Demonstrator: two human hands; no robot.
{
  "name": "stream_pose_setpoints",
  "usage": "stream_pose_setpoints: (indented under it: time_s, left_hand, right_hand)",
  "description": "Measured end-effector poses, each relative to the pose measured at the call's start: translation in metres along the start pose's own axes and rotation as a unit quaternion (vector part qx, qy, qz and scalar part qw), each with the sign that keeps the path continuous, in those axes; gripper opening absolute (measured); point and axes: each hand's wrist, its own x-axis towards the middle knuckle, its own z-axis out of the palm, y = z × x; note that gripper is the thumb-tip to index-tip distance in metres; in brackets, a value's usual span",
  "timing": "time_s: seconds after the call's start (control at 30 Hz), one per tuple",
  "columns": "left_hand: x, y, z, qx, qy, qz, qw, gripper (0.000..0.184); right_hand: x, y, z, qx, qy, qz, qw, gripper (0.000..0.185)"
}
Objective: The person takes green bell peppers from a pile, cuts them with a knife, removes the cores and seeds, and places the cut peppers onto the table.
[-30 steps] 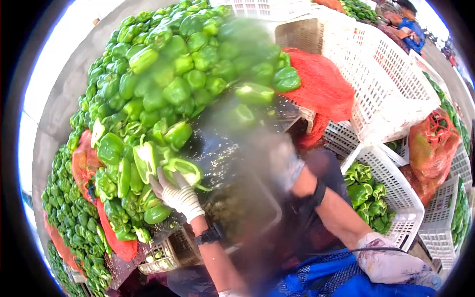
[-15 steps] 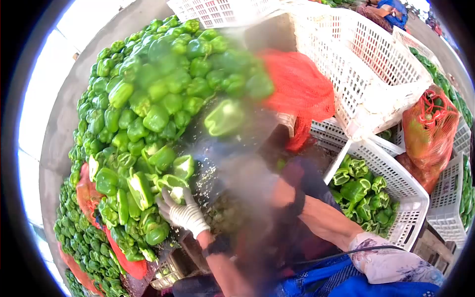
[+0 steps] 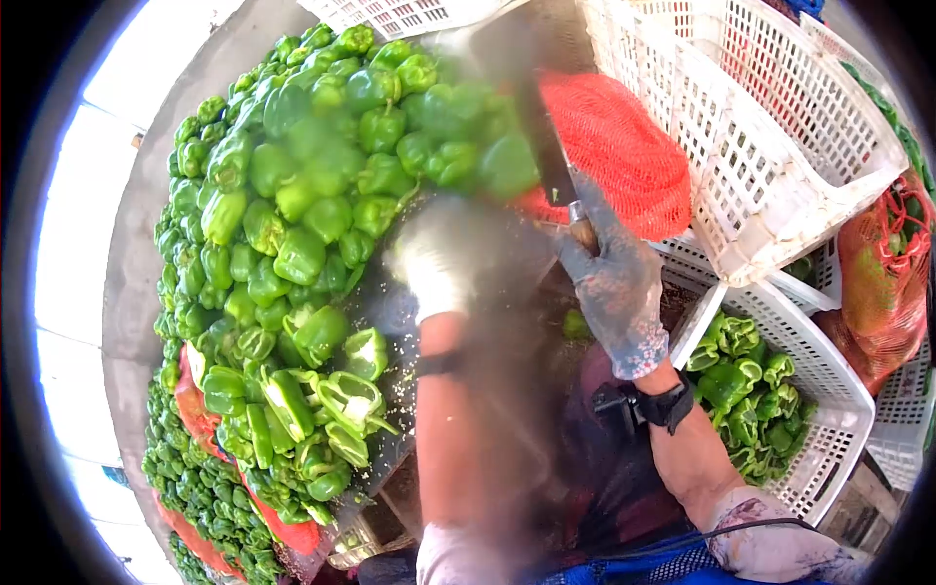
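Observation:
My right hand [image 3: 614, 278], in a grey stained glove, is closed round the wooden handle of a knife [image 3: 548, 146]. Its broad blade points up and away. My left hand [image 3: 436, 255], in a whitish glove, reaches over the dark board [image 3: 390, 292] beside the heap of green bell peppers [image 3: 322, 166]. A smear hides its fingers and anything in them. Cut bell peppers [image 3: 288, 405], some showing pale insides, lie on the near side of the heap. Pale seeds are scattered over the board.
A white crate [image 3: 838, 434] to my right holds cut peppers. Large white crates [image 3: 721, 166] stand behind it, beside a red mesh sack [image 3: 624, 156]. A filled mesh bag [image 3: 882, 283] stands at far right. Blurred patches cover the middle of the view.
My left hand has moved from the cut peppers up and across the board, where a cut pepper showed before. My right hand and knife, blurred out before, now show at the right.

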Motion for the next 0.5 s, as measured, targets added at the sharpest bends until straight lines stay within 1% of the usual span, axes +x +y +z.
stream_pose_setpoints:
  time_s: [0.03,0.07,0.13,0.17,0.2,0.23,0.27,0.3,0.33,0.4,0.5]
  left_hand:
    - [0.001,-0.018,0.011,0.035,0.041,-0.025,0.998,0.035]
    - [0.008,-0.031,0.011,0.062,0.012,-0.079,0.995,0.03]
    - [0.01,-0.031,0.011,0.15,0.118,-0.069,0.979,0.028]
    - [0.015,-0.009,-0.004,0.031,0.104,-0.028,0.994,0.03]
    - [0.021,0.012,-0.008,-0.074,0.131,0.065,0.987,0.034]
    - [0.027,0.035,-0.013,-0.173,0.136,0.162,0.962,0.038]
    - [0.044,0.048,-0.001,-0.218,0.131,0.206,0.945,0.042]
    - [0.058,0.064,0.009,-0.238,0.118,0.201,0.943,0.047]
    - [0.071,0.076,0.021,-0.241,0.087,0.158,0.954,0.057]
    - [0.089,0.098,0.019,-0.125,-0.029,0.127,0.984,0.06]
    - [0.073,0.102,0.009,-0.091,-0.083,0.108,0.986,0.059]
  right_hand:
    - [-0.001,0.007,0.002,0.0,0.01,-0.015,1.0,0.056]
    - [0.001,0.012,0.003,-0.004,0.019,-0.029,0.999,0.056]
    - [0.002,0.019,0.005,-0.014,0.035,-0.054,0.998,0.055]
    - [0.003,0.02,0.005,-0.016,0.03,-0.046,0.998,0.055]
    - [0.004,0.021,0.004,-0.019,0.025,-0.039,0.999,0.055]
    - [0.006,0.022,0.001,-0.023,0.02,-0.03,0.999,0.055]
    - [0.007,0.023,-0.001,-0.028,0.016,-0.021,0.999,0.055]
    - [0.009,0.022,-0.005,-0.033,0.014,-0.009,0.999,0.055]
    - [0.009,0.022,-0.006,-0.032,0.021,-0.007,0.999,0.055]
    - [0.009,0.023,-0.009,-0.025,0.042,-0.01,0.999,0.056]
    - [0.007,0.023,-0.009,-0.013,0.07,-0.041,0.997,0.059]
